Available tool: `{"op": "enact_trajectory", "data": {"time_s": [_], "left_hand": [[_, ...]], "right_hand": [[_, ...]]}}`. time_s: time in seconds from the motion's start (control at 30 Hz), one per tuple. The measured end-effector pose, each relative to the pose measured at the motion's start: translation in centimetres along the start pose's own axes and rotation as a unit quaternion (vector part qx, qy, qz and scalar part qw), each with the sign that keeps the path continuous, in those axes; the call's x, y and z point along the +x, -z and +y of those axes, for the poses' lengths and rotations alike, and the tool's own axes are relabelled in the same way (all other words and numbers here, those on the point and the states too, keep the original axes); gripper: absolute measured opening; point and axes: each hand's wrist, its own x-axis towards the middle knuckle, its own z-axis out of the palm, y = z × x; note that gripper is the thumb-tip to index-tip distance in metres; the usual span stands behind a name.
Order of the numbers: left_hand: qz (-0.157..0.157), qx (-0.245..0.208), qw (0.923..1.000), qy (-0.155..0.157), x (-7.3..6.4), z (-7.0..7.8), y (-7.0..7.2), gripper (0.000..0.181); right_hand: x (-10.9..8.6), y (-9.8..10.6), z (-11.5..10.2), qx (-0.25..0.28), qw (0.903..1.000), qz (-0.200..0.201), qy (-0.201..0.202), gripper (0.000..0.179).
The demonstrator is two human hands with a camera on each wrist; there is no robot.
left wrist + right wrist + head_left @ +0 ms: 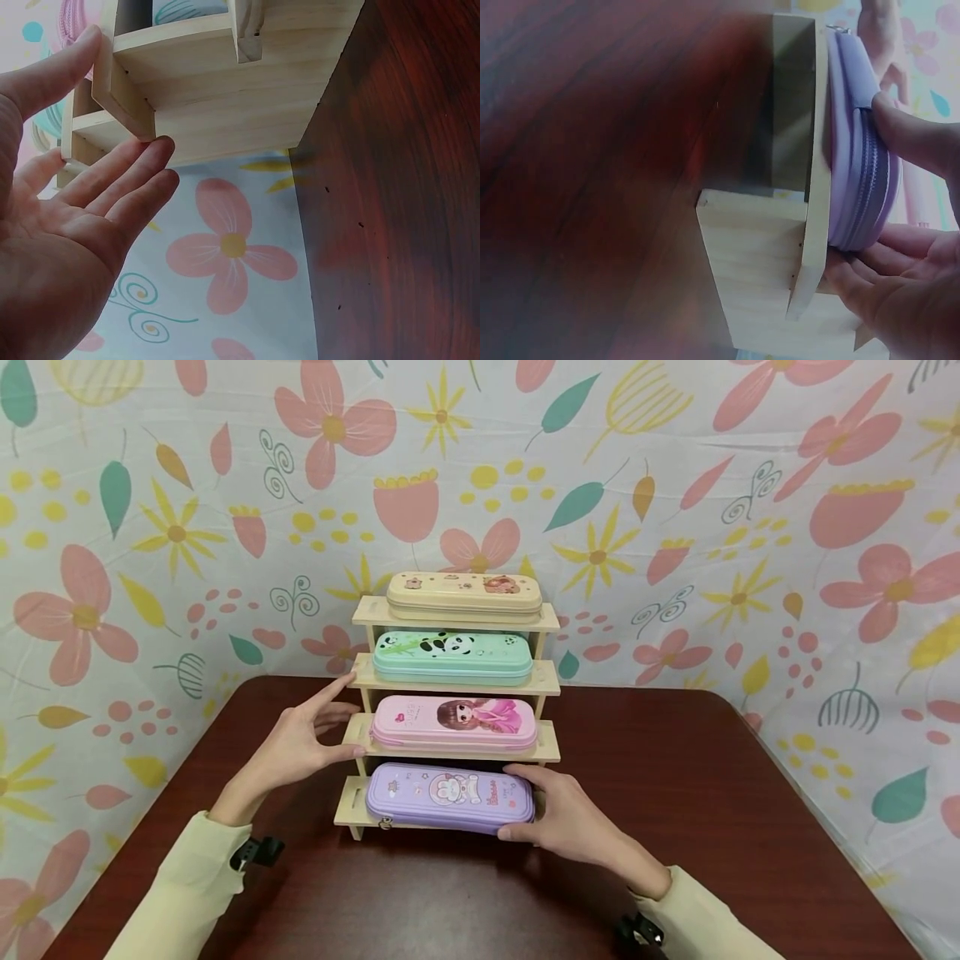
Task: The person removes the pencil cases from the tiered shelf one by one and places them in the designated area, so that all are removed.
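Note:
My right hand grips the right end of a purple pencil case printed with a bunny. The case lies slightly askew on the lowest shelf of a pale wooden stepped rack, its zip facing the right wrist camera. Thumb on the front side, fingers behind, the hand spans the case's end. At the rack's left side my left hand touches the shelf ends with thumb and fingertips, its fingers nearly straight. A pink pencil case with a doll picture sits one shelf above the purple one.
Higher up lie a mint pencil case with a panda and, on top, a cream pencil case. The rack stands on a dark reddish-brown table. Close behind hangs a floral cloth.

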Motion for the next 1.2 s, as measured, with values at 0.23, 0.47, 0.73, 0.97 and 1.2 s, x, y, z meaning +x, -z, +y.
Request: {"op": "enact_trajectory", "data": {"time_s": [0.23, 0.47, 0.73, 0.97, 1.2], "left_hand": [[-0.001, -0.007, 1.0, -0.001, 0.0, 0.0, 0.0, 0.105], [-0.001, -0.008, 1.0, -0.003, 0.0, 0.0, 0.0, 0.105], [0.002, -0.008, 1.0, -0.003, 0.0, 0.0, 0.0, 0.105], [0.001, -0.015, 0.9999, 0.003, 0.0, 0.0, 0.0, 0.106], [0.001, -0.02, 0.9998, 0.006, 0.0, 0.0, 0.0, 0.106]], "right_hand": [[-0.5, -0.5, -0.1, 0.061, 0.9979, 0.009, -0.021, 0.078], [-0.7, -0.6, 0.0, 0.077, 0.9965, 0.03, -0.014, 0.077], [-0.8, -0.4, 0.2, 0.131, 0.9904, 0.04, -0.02, 0.077], [-1.2, 0.0, 0.4, 0.143, 0.9885, 0.049, -0.011, 0.073], [-1.6, 0.9, 0.7, 0.143, 0.9887, 0.045, -0.002, 0.071]]}}
